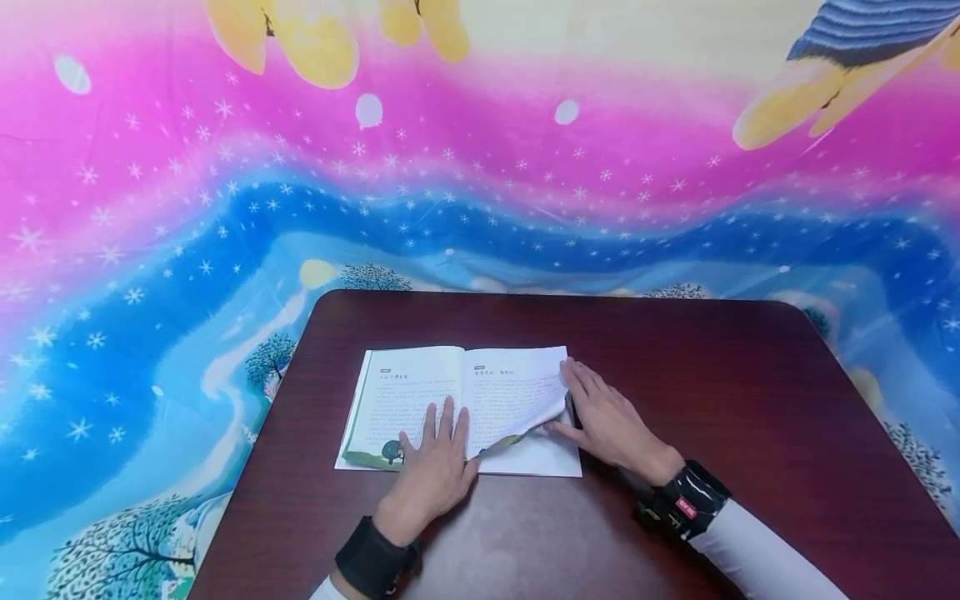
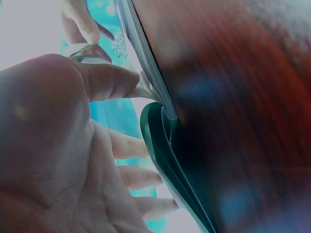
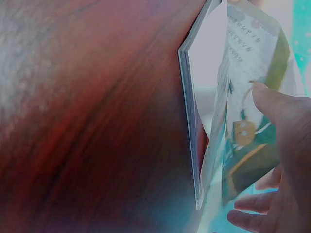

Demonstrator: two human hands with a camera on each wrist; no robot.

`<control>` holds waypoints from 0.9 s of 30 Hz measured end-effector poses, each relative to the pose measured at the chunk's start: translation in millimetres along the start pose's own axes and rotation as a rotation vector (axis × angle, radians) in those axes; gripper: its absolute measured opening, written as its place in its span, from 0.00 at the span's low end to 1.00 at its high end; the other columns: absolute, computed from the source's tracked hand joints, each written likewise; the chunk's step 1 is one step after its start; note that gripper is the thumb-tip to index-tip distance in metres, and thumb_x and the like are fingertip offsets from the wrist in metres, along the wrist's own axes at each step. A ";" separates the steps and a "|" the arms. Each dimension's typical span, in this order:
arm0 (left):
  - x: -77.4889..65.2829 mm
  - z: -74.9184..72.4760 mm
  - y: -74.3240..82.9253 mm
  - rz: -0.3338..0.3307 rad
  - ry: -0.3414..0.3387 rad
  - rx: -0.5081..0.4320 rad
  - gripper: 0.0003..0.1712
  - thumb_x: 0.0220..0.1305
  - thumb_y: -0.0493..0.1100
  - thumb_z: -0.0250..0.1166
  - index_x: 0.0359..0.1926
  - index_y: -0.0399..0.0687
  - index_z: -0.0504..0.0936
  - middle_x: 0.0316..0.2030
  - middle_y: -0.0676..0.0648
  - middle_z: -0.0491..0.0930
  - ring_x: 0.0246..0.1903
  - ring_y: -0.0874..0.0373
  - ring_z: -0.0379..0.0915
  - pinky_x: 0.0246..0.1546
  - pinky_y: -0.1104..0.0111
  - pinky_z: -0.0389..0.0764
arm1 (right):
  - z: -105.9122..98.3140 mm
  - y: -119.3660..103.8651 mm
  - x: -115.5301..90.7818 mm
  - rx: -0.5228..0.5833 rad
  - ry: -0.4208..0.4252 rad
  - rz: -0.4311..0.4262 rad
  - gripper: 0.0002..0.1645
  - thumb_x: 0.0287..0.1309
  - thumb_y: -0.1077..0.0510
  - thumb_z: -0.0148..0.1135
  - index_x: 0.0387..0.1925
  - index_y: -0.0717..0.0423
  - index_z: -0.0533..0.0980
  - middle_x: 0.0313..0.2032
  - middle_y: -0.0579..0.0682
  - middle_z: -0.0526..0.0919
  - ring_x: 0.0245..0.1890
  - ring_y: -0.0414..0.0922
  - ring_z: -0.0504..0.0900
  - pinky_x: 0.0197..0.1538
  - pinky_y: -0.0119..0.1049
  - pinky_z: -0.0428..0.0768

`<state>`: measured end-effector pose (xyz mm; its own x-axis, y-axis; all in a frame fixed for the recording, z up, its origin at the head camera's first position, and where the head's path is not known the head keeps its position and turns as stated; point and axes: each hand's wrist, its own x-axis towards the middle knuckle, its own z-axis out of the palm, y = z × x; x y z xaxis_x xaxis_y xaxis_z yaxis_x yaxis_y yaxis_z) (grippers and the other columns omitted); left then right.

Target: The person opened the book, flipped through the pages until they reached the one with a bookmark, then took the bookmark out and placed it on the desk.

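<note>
An open book (image 1: 408, 383) lies on the table with printed text on both pages and a green illustrated strip along the bottom. My left hand (image 1: 435, 471) rests across its lower middle, fingers spread and fairly straight on the left page, thumb near the fold. At the right side, my right hand (image 1: 611, 421) pinches the edge of a lifted page (image 1: 517, 400). That page's lower corner is bent up, uncovering a paler sheet (image 1: 540, 457) beneath. In the right wrist view, the thumb (image 3: 272, 102) lies against the page's illustrated underside (image 3: 248, 131), with the other fingers partly hidden behind it.
Under the book is a dark reddish-brown table (image 1: 675, 358) with rounded far corners. A colourful cloth (image 1: 480, 183) printed with snowflakes and trees hangs behind it and down its sides. Black bands (image 1: 375, 554) circle both wrists.
</note>
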<state>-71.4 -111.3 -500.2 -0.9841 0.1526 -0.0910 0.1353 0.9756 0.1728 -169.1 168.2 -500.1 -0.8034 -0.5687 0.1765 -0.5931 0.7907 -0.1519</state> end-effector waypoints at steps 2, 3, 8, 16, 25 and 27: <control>0.3 0.4 0.2 -0.004 0.004 0.003 0.43 0.68 0.61 0.52 0.77 0.46 0.55 0.76 0.38 0.50 0.74 0.37 0.44 0.56 0.26 0.57 | -1.2 0.9 -0.3 -0.025 -0.013 0.006 0.61 0.55 0.30 0.59 0.77 0.61 0.49 0.75 0.61 0.55 0.73 0.56 0.56 0.67 0.56 0.65; 0.4 0.3 0.3 -0.005 0.008 0.003 0.43 0.68 0.60 0.52 0.77 0.46 0.55 0.76 0.38 0.50 0.74 0.37 0.44 0.56 0.26 0.57 | -1.7 1.4 -0.4 -0.038 -0.022 0.009 0.62 0.55 0.32 0.61 0.77 0.61 0.48 0.75 0.62 0.54 0.73 0.57 0.56 0.67 0.56 0.65; 0.1 0.4 0.3 -0.005 0.018 -0.011 0.42 0.68 0.58 0.53 0.77 0.45 0.55 0.76 0.38 0.51 0.73 0.36 0.45 0.55 0.25 0.56 | -2.6 2.2 -0.9 -0.056 -0.060 0.044 0.63 0.57 0.30 0.57 0.77 0.63 0.44 0.75 0.63 0.54 0.73 0.58 0.56 0.68 0.56 0.63; -1.4 -2.0 0.0 -0.022 0.016 -0.052 0.41 0.67 0.55 0.53 0.76 0.44 0.56 0.76 0.38 0.51 0.73 0.37 0.45 0.56 0.26 0.55 | -1.9 2.0 -2.1 -0.011 -0.072 0.008 0.62 0.56 0.19 0.38 0.77 0.60 0.50 0.75 0.61 0.56 0.73 0.55 0.56 0.71 0.55 0.57; -3.4 -3.8 -1.5 -0.009 0.036 -0.046 0.40 0.69 0.55 0.52 0.75 0.41 0.58 0.76 0.38 0.53 0.73 0.37 0.47 0.56 0.27 0.58 | 0.3 0.3 -6.1 0.001 -0.096 -0.057 0.60 0.53 0.24 0.54 0.75 0.59 0.57 0.73 0.60 0.60 0.73 0.55 0.58 0.71 0.56 0.57; -3.4 -4.7 -1.7 -0.009 0.028 -0.036 0.39 0.70 0.56 0.50 0.75 0.40 0.58 0.76 0.39 0.52 0.73 0.38 0.46 0.57 0.28 0.58 | 1.1 0.0 -6.5 0.002 -0.111 -0.064 0.60 0.52 0.24 0.55 0.75 0.58 0.58 0.74 0.59 0.60 0.73 0.55 0.58 0.71 0.56 0.57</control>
<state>-68.8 -114.2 -495.6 -0.9882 0.1386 -0.0652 0.1225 0.9707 0.2069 -163.9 171.6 -502.3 -0.7649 -0.6396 0.0770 -0.6432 0.7517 -0.1457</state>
